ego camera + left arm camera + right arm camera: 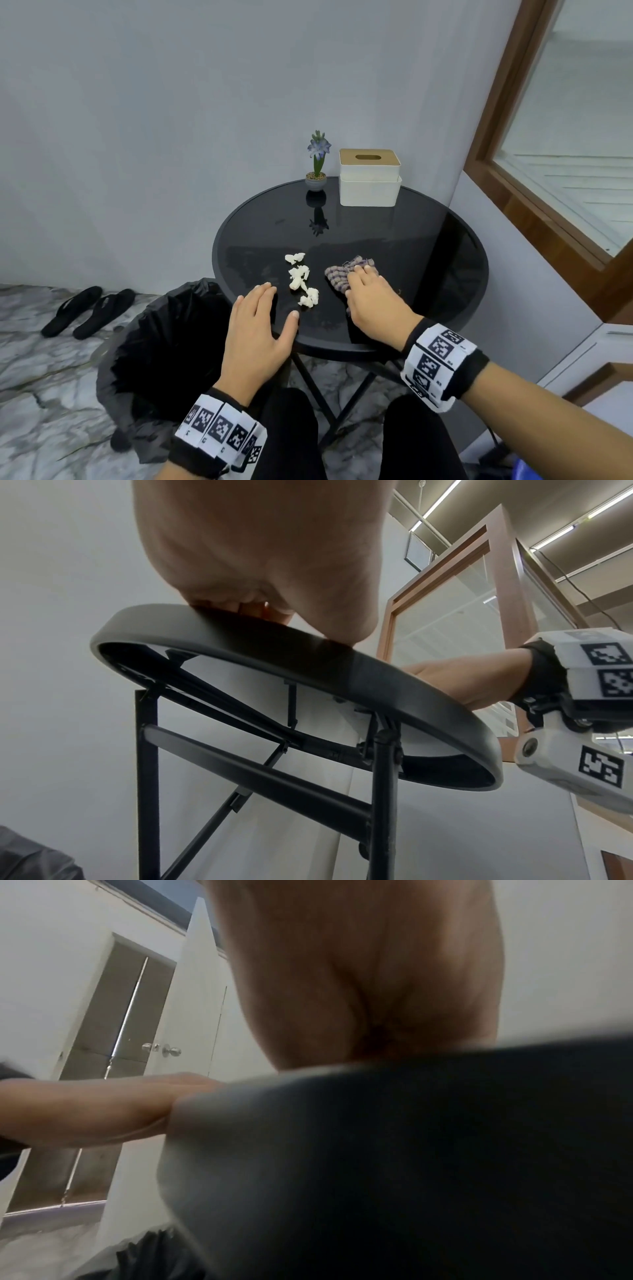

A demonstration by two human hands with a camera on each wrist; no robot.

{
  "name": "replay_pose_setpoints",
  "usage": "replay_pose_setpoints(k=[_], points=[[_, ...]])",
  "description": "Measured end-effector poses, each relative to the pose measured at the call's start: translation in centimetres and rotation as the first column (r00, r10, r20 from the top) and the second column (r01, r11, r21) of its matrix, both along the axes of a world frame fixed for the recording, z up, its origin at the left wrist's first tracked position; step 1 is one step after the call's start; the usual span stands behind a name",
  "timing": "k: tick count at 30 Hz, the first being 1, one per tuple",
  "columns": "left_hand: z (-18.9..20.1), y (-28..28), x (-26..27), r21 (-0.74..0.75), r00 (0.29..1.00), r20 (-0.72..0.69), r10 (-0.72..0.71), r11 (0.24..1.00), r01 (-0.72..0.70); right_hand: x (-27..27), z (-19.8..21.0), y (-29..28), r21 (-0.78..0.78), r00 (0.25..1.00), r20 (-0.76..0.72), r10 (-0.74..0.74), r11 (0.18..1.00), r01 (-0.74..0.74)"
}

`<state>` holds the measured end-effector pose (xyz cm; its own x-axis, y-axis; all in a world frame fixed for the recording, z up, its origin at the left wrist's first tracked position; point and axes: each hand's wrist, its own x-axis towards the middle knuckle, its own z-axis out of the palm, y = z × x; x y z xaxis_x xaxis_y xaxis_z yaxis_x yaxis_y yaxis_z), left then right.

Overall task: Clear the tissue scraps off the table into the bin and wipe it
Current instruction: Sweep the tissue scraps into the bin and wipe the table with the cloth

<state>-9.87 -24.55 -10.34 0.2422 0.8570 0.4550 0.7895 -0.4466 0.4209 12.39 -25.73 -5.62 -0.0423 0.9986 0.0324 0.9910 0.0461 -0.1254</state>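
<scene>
Head view: the left hand [255, 329] lies flat and empty at the table's [445, 240] near-left edge, the right hand [371, 301] presses flat on the cloth [337, 274]. The tissue scraps [301, 279] sit between them; a hasty sweep could scatter them past the bin [164, 342] below

Left hand [255, 329] flat and palm-down, fingers straight, thumb spread wide, right hand [371, 305] palm-down with fingers extended forward, marker-printed bands on both wrists
</scene>
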Motion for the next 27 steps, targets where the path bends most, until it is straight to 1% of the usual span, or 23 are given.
replay_pose_setpoints(k=[5, 11, 14, 17, 21, 27], points=[[-0.3, -0.2, -0.3, 0.007, 0.999, 0.020, -0.027, 1.000, 0.027, 0.1, 0.7, 2.1, -0.133, 1.000, -0.008, 0.015, 0.991, -0.016], [-0.7, -0.1, -0.2, 0.014, 0.997, 0.066, -0.033, 0.999, 0.032, -0.9, 1.0, 5.5, -0.204, 0.997, -0.070, -0.032, 0.979, 0.017], [-0.7, -0.4, -0.1, 0.017, 0.996, 0.077, -0.041, 0.999, 0.039, -1.2, 1.7, 8.1, -0.258, 0.995, -0.096, -0.022, 0.966, -0.003], [-0.6, -0.7, -0.1, 0.020, 0.994, 0.088, -0.059, 0.998, 0.058, -1.5, 1.9, 9.7, -0.259, 0.996, -0.084, -0.005, 0.966, -0.017], [-0.7, -0.8, -0.1, 0.021, 0.992, 0.108, -0.064, 0.998, 0.062, -2.1, 2.8, 9.7, -0.261, 0.993, -0.114, 0.031, 0.963, -0.060], [-0.5, -0.8, -0.3, 0.000, 0.990, 0.125, -0.066, 0.998, 0.066, -3.4, 3.9, 8.9, -0.293, 0.982, -0.114, 0.152, 0.939, -0.179]])
